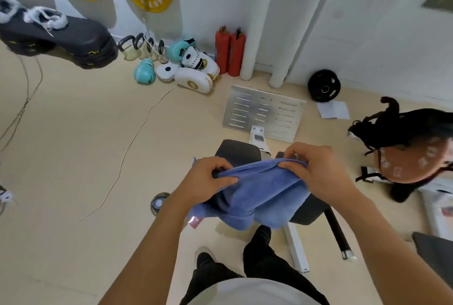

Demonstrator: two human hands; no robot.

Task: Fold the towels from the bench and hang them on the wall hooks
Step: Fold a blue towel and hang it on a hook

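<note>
Both hands pinch the blue towel (259,192) above the worktop (311,211): left hand (208,182) at 9 o'clock, right hand (316,167) at 2 o'clock. Soft, light cloth; hold the top edge corners.

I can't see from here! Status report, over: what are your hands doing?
Left hand and right hand each pinch the blue towel along its top edge. Towel bunched, held above the bench. Nothing in the way.
</note>
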